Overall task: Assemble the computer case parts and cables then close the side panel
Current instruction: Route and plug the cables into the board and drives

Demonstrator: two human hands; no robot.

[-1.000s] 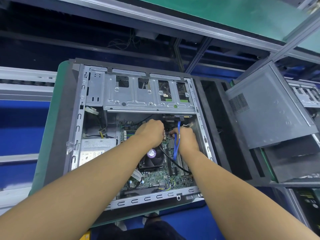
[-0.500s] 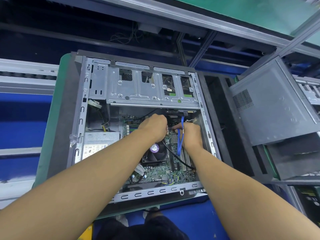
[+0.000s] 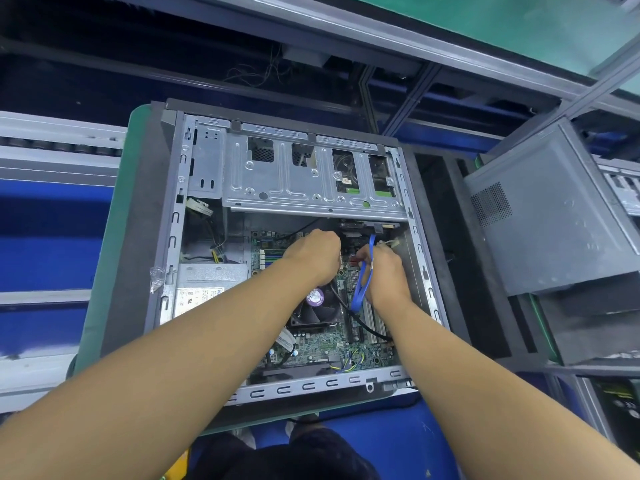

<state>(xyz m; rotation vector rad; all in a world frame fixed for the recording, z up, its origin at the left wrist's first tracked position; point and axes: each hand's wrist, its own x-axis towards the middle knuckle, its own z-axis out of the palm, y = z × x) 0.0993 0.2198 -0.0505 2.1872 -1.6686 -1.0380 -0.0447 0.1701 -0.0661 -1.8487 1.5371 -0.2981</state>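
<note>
Change over the last second: I register almost none; both hands have stayed at the same spot on the motherboard (image 3: 322, 348), just below the drive cage (image 3: 294, 178); only the view has shifted slightly. I judge from this that a connector is being seated, not routed, and that the cable step is unfinished.

Grip state: the right hand (image 3: 384, 275) has its fingers curled round the blue cable (image 3: 363, 282), which loops down past the wrist; a red connector (image 3: 355, 261) shows just beside its fingertips. The left hand (image 3: 313, 252) is curled knuckles-up, and its fingertips are hidden; I cannot tell whether it grips anything.

Container contents: the computer case (image 3: 173, 237) lies open side up; inside sit the motherboard, the CPU fan (image 3: 317, 306) near both wrists, the power supply (image 3: 204, 285) at the left wall, and a black cable (image 3: 349, 313) crossing the board beside the fan.

Side panel (image 3: 547, 216): off the case, tilted to the right of it, well apart from both hands; closing is not yet begun.
</note>
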